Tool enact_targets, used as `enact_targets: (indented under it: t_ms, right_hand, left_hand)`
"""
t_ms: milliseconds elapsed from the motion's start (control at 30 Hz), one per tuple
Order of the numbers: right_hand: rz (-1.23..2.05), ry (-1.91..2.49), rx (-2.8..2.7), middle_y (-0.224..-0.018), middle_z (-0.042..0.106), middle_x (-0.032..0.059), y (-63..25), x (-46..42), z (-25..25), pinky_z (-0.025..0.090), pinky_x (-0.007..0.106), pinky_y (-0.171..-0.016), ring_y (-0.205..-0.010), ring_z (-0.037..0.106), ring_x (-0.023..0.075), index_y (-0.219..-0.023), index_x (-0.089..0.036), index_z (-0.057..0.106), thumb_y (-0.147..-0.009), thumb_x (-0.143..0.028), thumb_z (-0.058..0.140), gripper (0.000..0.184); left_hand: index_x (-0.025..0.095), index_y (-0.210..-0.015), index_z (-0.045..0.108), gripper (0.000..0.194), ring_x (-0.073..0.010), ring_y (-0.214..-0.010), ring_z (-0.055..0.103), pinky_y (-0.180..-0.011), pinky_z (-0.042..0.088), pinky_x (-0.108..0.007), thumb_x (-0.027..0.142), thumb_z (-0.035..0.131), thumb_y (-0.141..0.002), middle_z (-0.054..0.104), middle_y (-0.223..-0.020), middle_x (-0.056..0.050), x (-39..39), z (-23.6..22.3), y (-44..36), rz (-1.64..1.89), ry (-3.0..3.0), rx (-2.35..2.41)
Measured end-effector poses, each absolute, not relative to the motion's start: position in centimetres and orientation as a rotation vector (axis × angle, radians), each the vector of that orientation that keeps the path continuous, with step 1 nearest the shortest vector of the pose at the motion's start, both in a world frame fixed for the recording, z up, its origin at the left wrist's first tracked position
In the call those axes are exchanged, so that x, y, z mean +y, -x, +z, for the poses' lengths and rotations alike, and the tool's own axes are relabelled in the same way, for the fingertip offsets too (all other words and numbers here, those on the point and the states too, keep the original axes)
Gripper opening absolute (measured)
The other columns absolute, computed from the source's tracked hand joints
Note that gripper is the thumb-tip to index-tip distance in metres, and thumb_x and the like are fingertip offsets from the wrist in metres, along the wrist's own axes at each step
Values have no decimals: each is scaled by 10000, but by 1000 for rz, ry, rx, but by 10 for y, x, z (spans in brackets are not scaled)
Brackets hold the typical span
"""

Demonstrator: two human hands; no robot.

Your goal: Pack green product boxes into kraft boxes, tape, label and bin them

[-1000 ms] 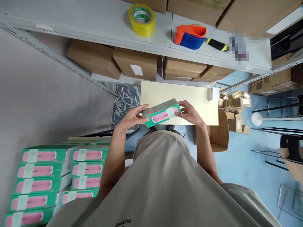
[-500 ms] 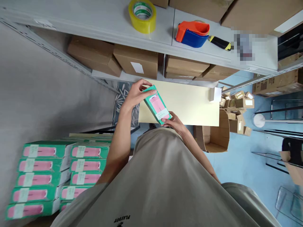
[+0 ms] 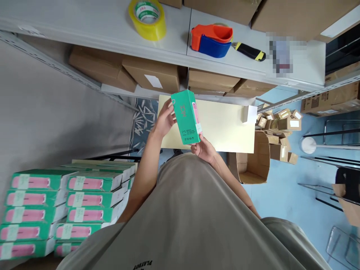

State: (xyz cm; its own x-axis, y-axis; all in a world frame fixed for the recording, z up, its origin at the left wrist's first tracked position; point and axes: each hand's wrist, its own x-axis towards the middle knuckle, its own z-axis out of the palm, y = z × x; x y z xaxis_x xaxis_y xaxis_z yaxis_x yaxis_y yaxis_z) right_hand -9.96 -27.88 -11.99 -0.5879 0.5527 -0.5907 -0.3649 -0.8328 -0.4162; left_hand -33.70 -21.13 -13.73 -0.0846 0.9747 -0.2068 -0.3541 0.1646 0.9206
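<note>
Green box (image 3: 183,116) held tilted between two hands

The box is up over the left part of the pale counter (image 3: 225,127). The left hand (image 3: 165,118) grasps its far-left edge, the right hand (image 3: 204,149) its near-right corner; gripping opposite ends likely steadies it and leaves the printed green side uncovered. Similar boxes (image 3: 92,198) stand stacked at near left, labelled sides outward, presumably to save room. On the far shelf (image 3: 98,35), a yellow tape roll (image 3: 156,29) lies within easy reach
</note>
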Motion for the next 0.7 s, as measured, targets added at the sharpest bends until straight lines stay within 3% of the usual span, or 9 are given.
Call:
enact_targets:
  t_ms: [133,300,400,533,700]
  right_hand:
    - [2460,1051,-370,-834,773,-13,91,-265,-121,498,205,-485,-510,530,95,-1059,-282,597,-967,-767,789,530]
    - [2430,1142,-729,-1074,836,68,70,-253,-125,636,267,-625,-672,747,150,-1194,-264,677,-885,-881,789,699]
    - [2004,1346,-1041,-1249,813,84,57,-244,-125,663,299,-722,-822,819,184,-1305,-278,701,-845,-868,824,759]
    - [1489,1516,-1459,-1414,786,115,53,-241,-117,681,382,-776,-800,793,203,-1522,-310,649,-883,-815,814,830]
    - [1089,1666,-1894,-1483,760,143,68,-245,-110,693,513,-920,-1077,820,370,-1645,-303,591,-891,-616,878,865]
  left_hand:
    - [301,-1295,746,682,-314,-1061,815,-834,627,-395,767,865,-812,845,-1188,-76,-225,-141,309,1271,-692,1055]
    - [258,-1259,755,672,-290,-998,817,-791,616,-357,636,942,-737,852,-1148,-79,-223,-146,301,1290,-647,1163]
    - [291,-1376,735,786,-294,-1033,820,-808,636,-363,588,984,-693,855,-1168,-74,-219,-147,303,1267,-605,1264]
    - [309,-1539,644,970,-329,-1117,826,-865,670,-412,557,1029,-684,852,-1198,-95,-213,-147,295,1247,-606,1404]
    - [284,-1604,582,1088,-321,-1125,833,-953,686,-439,567,1063,-670,840,-1242,-107,-208,-141,270,1278,-693,1462]
